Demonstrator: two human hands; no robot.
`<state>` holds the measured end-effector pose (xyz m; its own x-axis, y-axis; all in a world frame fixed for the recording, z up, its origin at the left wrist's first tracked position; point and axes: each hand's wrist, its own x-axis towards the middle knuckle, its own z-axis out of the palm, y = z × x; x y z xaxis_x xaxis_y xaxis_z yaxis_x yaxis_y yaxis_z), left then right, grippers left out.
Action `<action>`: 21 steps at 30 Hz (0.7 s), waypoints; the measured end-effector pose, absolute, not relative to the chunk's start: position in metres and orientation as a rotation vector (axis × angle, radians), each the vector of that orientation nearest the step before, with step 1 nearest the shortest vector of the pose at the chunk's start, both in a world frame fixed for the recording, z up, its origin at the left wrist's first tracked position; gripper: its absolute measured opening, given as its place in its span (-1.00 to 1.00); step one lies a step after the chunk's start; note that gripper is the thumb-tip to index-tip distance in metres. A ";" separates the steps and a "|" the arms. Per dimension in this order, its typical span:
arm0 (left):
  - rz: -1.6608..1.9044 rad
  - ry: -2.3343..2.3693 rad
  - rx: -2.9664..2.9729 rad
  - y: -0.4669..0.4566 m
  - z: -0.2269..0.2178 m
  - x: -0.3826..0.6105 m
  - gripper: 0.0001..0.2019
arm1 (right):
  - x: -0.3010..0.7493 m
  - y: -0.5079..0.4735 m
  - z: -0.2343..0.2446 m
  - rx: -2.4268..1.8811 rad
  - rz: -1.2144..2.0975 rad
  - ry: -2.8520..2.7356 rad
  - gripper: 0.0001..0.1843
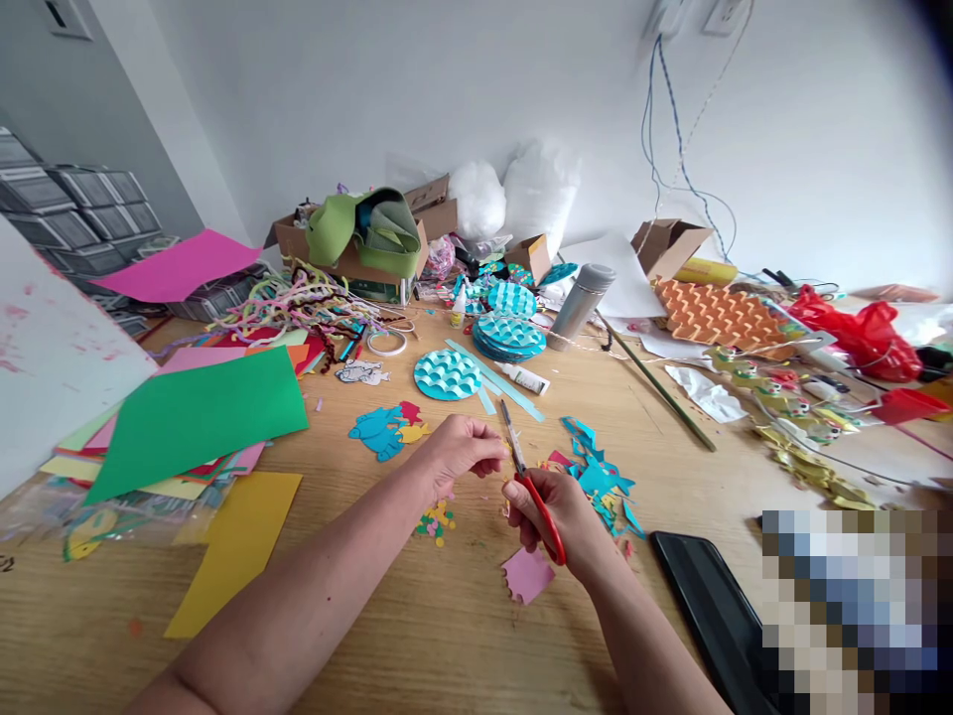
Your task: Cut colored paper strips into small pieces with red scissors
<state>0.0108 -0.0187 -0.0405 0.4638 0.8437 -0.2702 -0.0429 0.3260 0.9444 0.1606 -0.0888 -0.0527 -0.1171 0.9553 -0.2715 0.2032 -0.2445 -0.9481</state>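
My right hand (555, 516) grips red-handled scissors (530, 487), blades pointing up and away over the wooden table (417, 636). My left hand (458, 452) is closed in a pinch just left of the blades, holding a tiny scrap I cannot make out. Small coloured paper bits (436, 521) lie under my left wrist. A pink cut scrap (527, 574) rests below my right hand. Blue offcuts (600, 477) lie to the right of the scissors. A blue and red paper fish (387, 429) lies to the left.
Green (201, 417), yellow (234, 546) and pink paper sheets lie at left. Blue scalloped discs (447, 374), a glue tube (525, 377), a steel flask (581, 303), cardboard boxes and an orange folded sheet (719, 313) stand further back. A black tablet (707, 616) lies near right.
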 end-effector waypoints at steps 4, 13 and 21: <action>0.675 0.925 1.141 -0.017 -0.042 0.009 -0.93 | 0.161 -0.089 -0.054 -1.460 1.422 -1.337 -0.54; 0.601 0.965 1.204 -0.014 -0.044 0.004 -0.89 | 0.162 -0.090 -0.057 -1.476 1.436 -1.315 -0.55; 0.623 0.957 1.136 -0.016 -0.041 0.006 -0.86 | 0.160 -0.090 -0.051 -1.489 1.409 -1.312 -0.53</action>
